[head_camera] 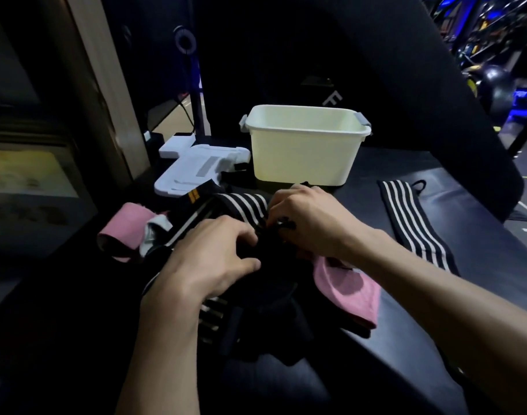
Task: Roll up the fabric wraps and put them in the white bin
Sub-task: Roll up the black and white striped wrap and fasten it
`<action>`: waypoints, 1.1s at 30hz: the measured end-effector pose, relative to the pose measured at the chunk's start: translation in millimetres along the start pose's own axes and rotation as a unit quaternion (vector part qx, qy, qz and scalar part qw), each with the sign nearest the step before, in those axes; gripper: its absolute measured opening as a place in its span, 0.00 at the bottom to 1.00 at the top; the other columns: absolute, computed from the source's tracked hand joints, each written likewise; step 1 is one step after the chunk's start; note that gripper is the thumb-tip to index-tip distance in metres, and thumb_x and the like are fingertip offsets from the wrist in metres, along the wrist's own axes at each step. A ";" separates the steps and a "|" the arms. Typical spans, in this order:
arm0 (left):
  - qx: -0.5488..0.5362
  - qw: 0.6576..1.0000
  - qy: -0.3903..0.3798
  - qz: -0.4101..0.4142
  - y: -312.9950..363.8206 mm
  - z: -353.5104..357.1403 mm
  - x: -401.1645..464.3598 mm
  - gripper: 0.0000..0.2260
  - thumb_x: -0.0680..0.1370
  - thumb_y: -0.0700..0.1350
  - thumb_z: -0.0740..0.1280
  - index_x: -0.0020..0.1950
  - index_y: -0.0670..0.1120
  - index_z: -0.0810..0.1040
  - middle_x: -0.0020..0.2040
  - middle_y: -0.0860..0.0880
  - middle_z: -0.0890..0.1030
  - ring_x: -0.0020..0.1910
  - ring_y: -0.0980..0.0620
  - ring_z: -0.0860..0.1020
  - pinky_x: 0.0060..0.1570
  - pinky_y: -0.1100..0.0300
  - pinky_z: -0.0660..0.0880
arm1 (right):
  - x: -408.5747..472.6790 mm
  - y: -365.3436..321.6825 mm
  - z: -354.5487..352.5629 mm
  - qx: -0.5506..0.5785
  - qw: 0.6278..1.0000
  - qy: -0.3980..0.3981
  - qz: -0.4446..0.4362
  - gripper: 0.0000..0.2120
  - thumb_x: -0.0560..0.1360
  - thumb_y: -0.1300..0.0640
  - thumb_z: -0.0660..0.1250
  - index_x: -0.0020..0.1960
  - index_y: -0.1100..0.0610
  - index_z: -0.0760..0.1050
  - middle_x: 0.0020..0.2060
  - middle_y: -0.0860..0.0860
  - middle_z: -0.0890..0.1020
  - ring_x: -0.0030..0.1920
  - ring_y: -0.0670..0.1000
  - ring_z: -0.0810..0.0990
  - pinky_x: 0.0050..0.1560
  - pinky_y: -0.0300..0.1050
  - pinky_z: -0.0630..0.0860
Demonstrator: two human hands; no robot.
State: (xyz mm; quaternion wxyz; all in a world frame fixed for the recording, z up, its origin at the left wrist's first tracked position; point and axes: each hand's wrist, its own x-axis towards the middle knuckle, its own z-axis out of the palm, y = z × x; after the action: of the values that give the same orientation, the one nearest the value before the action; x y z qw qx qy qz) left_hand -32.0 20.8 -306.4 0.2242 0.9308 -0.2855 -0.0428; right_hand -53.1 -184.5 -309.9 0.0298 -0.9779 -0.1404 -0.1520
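**Both hands on the dark wrap**

A black wrap (271,253) lies bunched at the near centre of the table (436,175), amid striped and pink ones. The left hand (210,259) and right hand (308,218) meet over it, fingers curled, pinching its fabric. The white bin (304,151) stands just beyond.

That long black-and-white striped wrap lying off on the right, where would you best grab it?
Probably at the far end of the black-and-white striped fabric wrap, near its small black loop, coming from above: it lies flat and stretched out alone on the dark table, so rolling starts from an end.
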 end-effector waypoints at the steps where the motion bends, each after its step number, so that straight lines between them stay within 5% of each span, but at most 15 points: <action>1: -0.003 1.000 -0.001 0.003 -1.6 0.0 -0.7 0.13 0.73 0.55 0.77 0.56 0.60 0.83 0.51 0.60 0.84 0.52 0.57 0.81 0.55 0.52 0.79 | 0.4 2.0 -1.9 0.035 0.999 0.027 0.015 0.08 0.73 0.54 0.71 0.52 0.48 0.83 0.50 0.46 0.83 0.51 0.54 0.81 0.49 0.54 0.78; 4: -0.014 1.000 -0.009 0.005 -4.4 -1.3 -5.6 0.14 0.74 0.56 0.75 0.60 0.59 0.83 0.56 0.60 0.84 0.56 0.57 0.81 0.59 0.52 0.78 | 1.2 9.5 -25.1 0.223 0.957 0.152 0.103 0.04 0.77 0.56 0.68 0.50 0.55 0.79 0.42 0.52 0.84 0.43 0.54 0.83 0.45 0.58 0.80; 8: -0.059 0.997 0.039 0.024 0.9 -9.8 -15.7 0.09 0.74 0.58 0.76 0.53 0.61 0.85 0.49 0.63 0.85 0.51 0.63 0.81 0.55 0.56 0.80 | -9.3 18.2 -71.5 0.427 0.866 0.214 0.147 0.03 0.83 0.58 0.63 0.54 0.57 0.74 0.47 0.55 0.85 0.50 0.57 0.86 0.50 0.62 0.83; 11: -0.144 0.973 0.174 0.040 10.4 -18.0 -23.2 0.10 0.71 0.55 0.79 0.39 0.54 0.81 0.34 0.60 0.82 0.37 0.62 0.80 0.38 0.67 0.75 | -26.2 20.9 -92.2 0.504 0.823 0.230 0.124 0.04 0.85 0.61 0.59 0.53 0.56 0.72 0.42 0.52 0.83 0.41 0.50 0.84 0.42 0.55 0.84; 14: -0.132 0.951 0.276 0.052 10.2 -19.5 -23.1 0.18 0.68 0.56 0.80 0.49 0.56 0.74 0.48 0.61 0.77 0.52 0.58 0.73 0.48 0.69 0.69 | -44.7 25.7 -106.4 0.558 0.786 0.247 0.095 0.06 0.85 0.63 0.57 0.52 0.56 0.71 0.37 0.50 0.81 0.32 0.45 0.80 0.31 0.41 0.79; 16: -0.088 0.977 0.193 0.033 6.3 -17.1 -20.9 0.31 0.67 0.60 0.79 0.66 0.60 0.70 0.63 0.61 0.71 0.67 0.57 0.66 0.65 0.58 0.68 | -57.3 29.0 -114.4 0.565 0.779 0.254 0.095 0.06 0.85 0.63 0.57 0.52 0.56 0.70 0.36 0.50 0.79 0.29 0.44 0.78 0.27 0.37 0.76; 18: -0.093 0.992 0.084 0.031 2.3 -10.2 -17.1 0.34 0.68 0.58 0.80 0.71 0.62 0.71 0.65 0.63 0.75 0.68 0.59 0.71 0.67 0.56 0.69 | -68.4 34.2 -120.4 0.563 0.772 0.273 0.110 0.06 0.85 0.62 0.58 0.51 0.55 0.71 0.37 0.49 0.80 0.30 0.45 0.78 0.28 0.39 0.78; 21: -0.069 0.995 0.060 0.029 -4.9 -0.6 -10.7 0.19 0.72 0.52 0.80 0.60 0.61 0.81 0.52 0.60 0.84 0.55 0.57 0.82 0.56 0.54 0.78 | -82.9 45.7 -125.0 0.566 0.740 0.324 0.167 0.08 0.85 0.61 0.57 0.50 0.54 0.72 0.36 0.46 0.82 0.33 0.43 0.80 0.31 0.40 0.80; 25: -0.093 0.993 0.068 0.037 -8.0 -4.5 -11.3 0.09 0.76 0.50 0.76 0.54 0.61 0.84 0.45 0.59 0.86 0.48 0.60 0.82 0.51 0.54 0.79 | -104.4 69.0 -120.1 0.559 0.704 0.346 0.266 0.09 0.85 0.58 0.58 0.50 0.51 0.74 0.38 0.46 0.84 0.36 0.46 0.83 0.31 0.48 0.83; 29: -0.188 0.979 0.041 0.074 -3.0 -8.5 -16.8 0.06 0.77 0.48 0.75 0.52 0.58 0.86 0.46 0.62 0.86 0.49 0.64 0.83 0.55 0.57 0.79 | -124.2 88.3 -113.7 0.601 0.634 0.353 0.335 0.09 0.85 0.59 0.57 0.51 0.52 0.75 0.34 0.45 0.84 0.32 0.43 0.82 0.29 0.41 0.79; 33: -0.293 0.948 0.073 0.103 17.4 -16.5 -30.0 0.06 0.77 0.52 0.73 0.46 0.51 0.87 0.42 0.53 0.88 0.44 0.53 0.86 0.52 0.51 0.81 | -144.7 104.5 -111.6 0.647 0.562 0.358 0.370 0.11 0.85 0.59 0.58 0.48 0.53 0.77 0.33 0.46 0.83 0.33 0.42 0.81 0.31 0.35 0.77</action>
State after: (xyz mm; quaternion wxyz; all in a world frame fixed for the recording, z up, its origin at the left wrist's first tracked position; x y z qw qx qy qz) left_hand -62.5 31.0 -285.3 0.5102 0.7904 -0.3375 -0.0330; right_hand -188.0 -334.3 -249.5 0.7564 -0.5277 0.1952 -0.3337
